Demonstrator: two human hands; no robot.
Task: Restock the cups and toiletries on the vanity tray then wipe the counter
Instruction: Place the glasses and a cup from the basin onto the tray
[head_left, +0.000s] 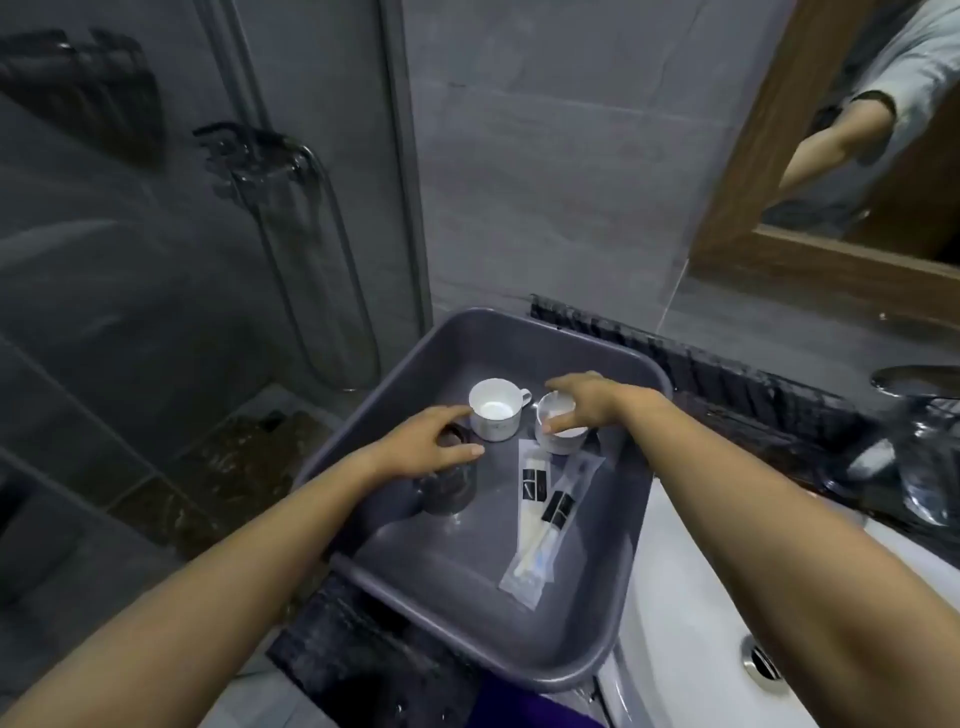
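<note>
Nearest, your two bare forearms are reaching out over a grey vanity tray (587, 660) that is sitting on the dark counter (363, 654) just left of the white sink (691, 639). Two sealed toiletry packets (540, 514) are lying overlapped on the tray floor, right of centre. Your left hand (431, 447) is closing its fingers over the rim of a clear glass tumbler (449, 491). Further in, your right hand (582, 402) is pinching the rim of a white cup (561, 428), thumb inside. A second white mug (496, 410) is standing upright just left of it, nearly touching your left fingertips. Beyond, a mirror (857, 156) is leaning against grey tiles.
</note>
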